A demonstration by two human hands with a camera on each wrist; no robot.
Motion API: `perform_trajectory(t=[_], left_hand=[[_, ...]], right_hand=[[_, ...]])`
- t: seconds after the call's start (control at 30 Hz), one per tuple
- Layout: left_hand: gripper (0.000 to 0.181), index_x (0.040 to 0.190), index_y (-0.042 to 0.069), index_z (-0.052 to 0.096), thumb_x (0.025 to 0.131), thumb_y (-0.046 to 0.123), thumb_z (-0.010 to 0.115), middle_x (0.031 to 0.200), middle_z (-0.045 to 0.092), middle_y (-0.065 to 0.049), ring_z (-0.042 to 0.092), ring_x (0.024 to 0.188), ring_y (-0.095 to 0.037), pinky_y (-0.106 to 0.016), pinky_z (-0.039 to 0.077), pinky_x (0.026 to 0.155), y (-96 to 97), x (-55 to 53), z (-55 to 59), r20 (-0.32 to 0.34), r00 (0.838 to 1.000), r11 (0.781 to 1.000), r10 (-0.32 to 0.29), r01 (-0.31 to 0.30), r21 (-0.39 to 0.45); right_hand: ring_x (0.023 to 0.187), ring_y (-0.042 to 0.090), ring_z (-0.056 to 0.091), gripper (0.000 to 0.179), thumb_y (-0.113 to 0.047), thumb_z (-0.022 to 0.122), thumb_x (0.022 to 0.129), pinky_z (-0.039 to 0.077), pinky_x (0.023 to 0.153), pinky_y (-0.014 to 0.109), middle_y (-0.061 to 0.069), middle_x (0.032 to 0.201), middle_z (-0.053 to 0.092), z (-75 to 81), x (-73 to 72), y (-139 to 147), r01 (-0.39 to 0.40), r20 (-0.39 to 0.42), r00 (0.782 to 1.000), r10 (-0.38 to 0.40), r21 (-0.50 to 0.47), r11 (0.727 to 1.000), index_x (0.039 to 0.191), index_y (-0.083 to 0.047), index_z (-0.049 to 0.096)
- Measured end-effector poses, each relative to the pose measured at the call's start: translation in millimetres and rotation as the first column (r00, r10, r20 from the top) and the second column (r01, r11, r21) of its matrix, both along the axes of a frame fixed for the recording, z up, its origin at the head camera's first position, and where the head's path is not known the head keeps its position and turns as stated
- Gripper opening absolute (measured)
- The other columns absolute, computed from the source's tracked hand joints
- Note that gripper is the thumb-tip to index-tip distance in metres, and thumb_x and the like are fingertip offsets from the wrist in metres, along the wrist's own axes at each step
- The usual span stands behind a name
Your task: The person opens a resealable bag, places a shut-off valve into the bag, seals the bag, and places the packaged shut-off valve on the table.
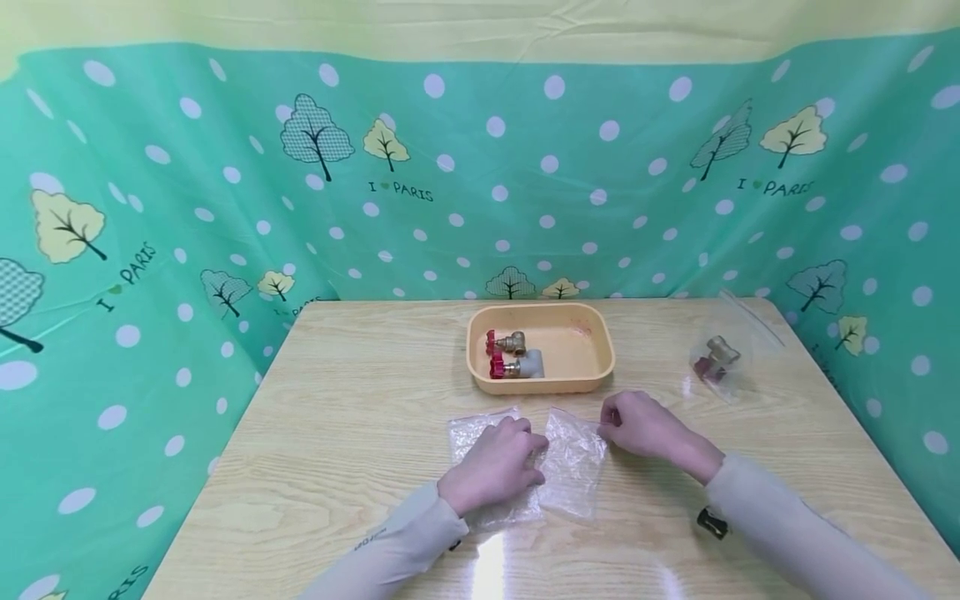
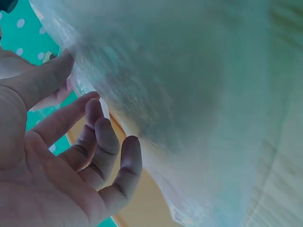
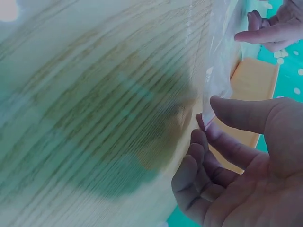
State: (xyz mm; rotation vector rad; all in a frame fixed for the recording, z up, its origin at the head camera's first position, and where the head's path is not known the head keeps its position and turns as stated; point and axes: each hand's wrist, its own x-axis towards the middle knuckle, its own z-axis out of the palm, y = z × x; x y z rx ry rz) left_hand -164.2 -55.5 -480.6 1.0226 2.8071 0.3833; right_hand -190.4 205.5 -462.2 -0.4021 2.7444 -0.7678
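Observation:
Two clear plastic bags lie side by side on the table in the head view. My right hand (image 1: 643,425) pinches the upper right corner of the right plastic bag (image 1: 576,471) between thumb and fingers; the right wrist view shows that pinch at the bag's edge (image 3: 215,80). Over the left plastic bag (image 1: 467,432) is my left hand (image 1: 497,467), its fingertips at the right bag's near-left edge. Seen from the left wrist, its fingers (image 2: 130,161) are loosely bent and spread, with a gap to the thumb, close by the plastic.
Beyond the hands sits a tan tray (image 1: 540,386) holding a brass valve (image 1: 513,342) and a grey-bodied valve (image 1: 531,364), both with red handwheels. To the right, a bagged valve (image 1: 722,354) lies on the wooden table (image 1: 360,400). A green patterned cloth (image 1: 450,208) hangs behind.

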Motion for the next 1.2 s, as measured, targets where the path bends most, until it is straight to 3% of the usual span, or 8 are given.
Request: perform_trajectory(t=[0.37,0.7,1.03,1.2], left_hand=[[0.046,0.124,0.016,0.077,0.085,0.036,0.088,0.097,0.061,0.004,0.051,0.085,-0.012,-0.026,0.045,0.069,-0.9,-0.7,-1.8,-0.01,1.0,1.0,0.021,-0.021,-0.013],[0.051,0.128,0.012,0.074,0.086,0.039,0.087,0.104,0.064,0.001,0.054,0.092,-0.015,-0.029,0.05,0.075,-3.1,-0.6,-0.9,-0.013,0.999,0.999,0.03,-0.029,0.016],[0.05,0.127,0.011,0.074,0.088,0.041,0.085,0.105,0.063,0.001,0.056,0.097,-0.016,-0.032,0.053,0.084,-2.0,-1.6,3.5,0.004,0.998,0.996,0.063,-0.063,0.055],[0.063,0.134,0.007,0.07,0.087,0.047,0.085,0.109,0.064,-0.001,0.058,0.099,-0.017,-0.033,0.054,0.087,-1.4,-1.7,5.6,0.004,0.997,0.995,0.077,-0.077,0.06]], right_hand=[[0.066,0.015,0.056,0.013,-0.008,0.078,0.091,0.05,0.06,0.029,-0.001,0.074,0.061,4.7,4.5,6,-0.015,0.013,1.0,0.017,-0.123,0.992,0.083,-0.009,0.067],[0.067,0.014,0.056,0.012,-0.012,0.079,0.092,0.051,0.06,0.029,-0.002,0.076,0.063,19.0,9.5,8,-0.025,0.017,0.999,0.028,-0.152,0.988,0.084,-0.009,0.07],[0.071,0.016,0.057,0.009,-0.014,0.077,0.091,0.049,0.062,0.029,-0.002,0.078,0.065,36.8,18.2,6,0.027,0.026,0.999,-0.022,-0.214,0.977,0.085,-0.01,0.072],[0.074,0.017,0.059,0.008,-0.015,0.076,0.091,0.051,0.065,0.03,-0.001,0.079,0.066,43.6,22.1,3,0.045,0.021,0.999,-0.041,-0.244,0.969,0.086,-0.01,0.072]])
